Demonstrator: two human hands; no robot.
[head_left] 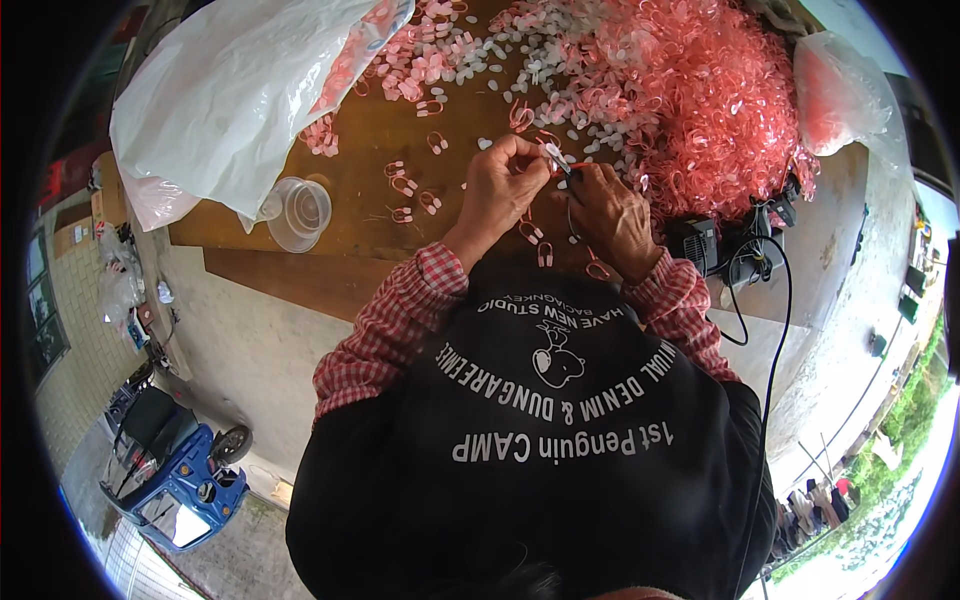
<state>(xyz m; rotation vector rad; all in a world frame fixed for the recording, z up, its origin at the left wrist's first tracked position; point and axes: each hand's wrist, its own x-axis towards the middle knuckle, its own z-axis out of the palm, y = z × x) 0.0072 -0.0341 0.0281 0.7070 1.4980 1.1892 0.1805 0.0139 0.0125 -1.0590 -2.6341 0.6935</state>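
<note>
my left hand [500,195] has its thumb and finger pinched close together, with hardly any gap. in the tips i hold a small white piece [552,149]. it sits at the far right end of that hand, so my left hand is the nearer one to it. it is too small for me to tell which way its long side lies.

my right hand [615,215] is curled in, with the fingers wrapped round a thin tool [562,163]. the tool is long and slants: its shiny tip points up and to the left, away from my right hand and at the white piece. the tip is right by the piece, but i can't tell if they touch.

just past my fingers, a pink loop [521,117] lies on the brown table [360,220]. another pink loop [545,254] lies nearer my tummy, below the gap between my hands. to the left, more little loops are spread out.

farther off, up and to the right, is a big pink heap [720,110], with little white bits [540,70] by its left side. a clear cup [300,215] is well to the left, next to a big white bag [220,100].
</note>
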